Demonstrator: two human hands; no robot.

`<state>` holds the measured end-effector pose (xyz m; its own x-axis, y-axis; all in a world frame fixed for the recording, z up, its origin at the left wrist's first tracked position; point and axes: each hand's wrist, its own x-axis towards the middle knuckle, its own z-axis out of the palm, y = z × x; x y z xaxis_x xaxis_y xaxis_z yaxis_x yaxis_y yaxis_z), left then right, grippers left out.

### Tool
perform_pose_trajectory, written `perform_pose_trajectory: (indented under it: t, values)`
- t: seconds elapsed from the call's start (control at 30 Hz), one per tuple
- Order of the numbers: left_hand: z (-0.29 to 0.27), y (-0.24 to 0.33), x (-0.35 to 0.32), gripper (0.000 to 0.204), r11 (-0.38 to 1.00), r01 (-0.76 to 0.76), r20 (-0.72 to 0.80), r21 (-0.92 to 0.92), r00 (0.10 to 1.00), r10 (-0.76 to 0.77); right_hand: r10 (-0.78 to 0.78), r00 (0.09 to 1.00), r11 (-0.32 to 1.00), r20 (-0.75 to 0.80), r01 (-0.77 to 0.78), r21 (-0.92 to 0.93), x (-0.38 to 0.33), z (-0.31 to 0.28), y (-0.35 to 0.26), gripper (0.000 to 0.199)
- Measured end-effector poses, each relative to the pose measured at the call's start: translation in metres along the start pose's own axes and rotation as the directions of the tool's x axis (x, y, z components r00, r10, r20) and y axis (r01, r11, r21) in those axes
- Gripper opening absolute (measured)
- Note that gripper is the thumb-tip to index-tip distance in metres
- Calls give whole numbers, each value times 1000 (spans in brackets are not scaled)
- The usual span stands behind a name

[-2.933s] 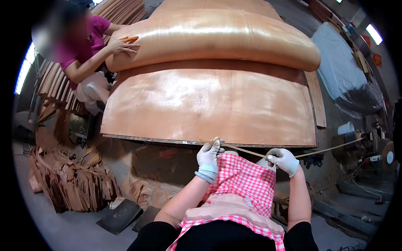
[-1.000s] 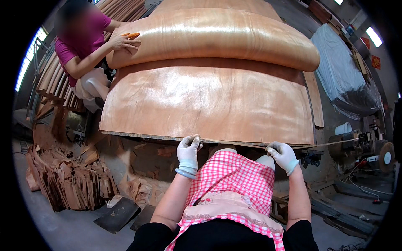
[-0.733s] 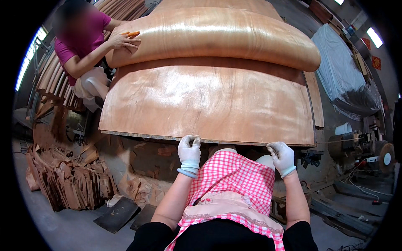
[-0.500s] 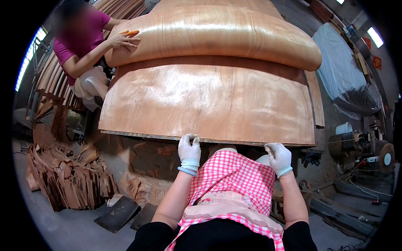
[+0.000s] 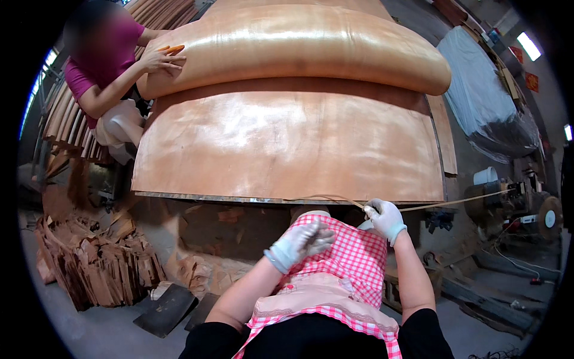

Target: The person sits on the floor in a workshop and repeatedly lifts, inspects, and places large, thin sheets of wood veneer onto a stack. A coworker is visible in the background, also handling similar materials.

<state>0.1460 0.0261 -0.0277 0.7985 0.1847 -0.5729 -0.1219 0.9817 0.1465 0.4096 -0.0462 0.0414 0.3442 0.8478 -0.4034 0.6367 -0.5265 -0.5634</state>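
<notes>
I have the right hand (image 5: 385,219) pinching a tan strip (image 5: 448,204) just beside the near edge of the bench (image 5: 239,198), toward its right corner; the left hand (image 5: 305,240), fingers loosely curled, hovers over my checked apron (image 5: 353,245). A brown sheet (image 5: 287,143) covers the bench.

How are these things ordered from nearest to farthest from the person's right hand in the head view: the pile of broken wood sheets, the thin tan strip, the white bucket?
1. Thin tan strip: held in the right hand.
2. White bucket: to that hand's right.
3. Pile of broken wood sheets: far to its left.
</notes>
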Motion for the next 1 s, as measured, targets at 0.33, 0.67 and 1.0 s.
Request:
perform_pose_trajectory:
  t: [0.33, 0.67, 1.0]
  values:
    - [65, -40, 79, 26, 948, -266, -95, -173, 963, 253, 14, 988, 936, 155, -68, 346, -34, -22, 8, 18]
    - [28, 5, 41, 14, 789, -605, -420, 103, 693, 586, 8, 983, 915, 185, -82, 395, -36, -21, -2, 18]
    - [11, 40, 10, 11, 659, -750, -497, 55, 552, 670, 27, 985, 890, 173, -103, 445, -36, -23, -1, 17]
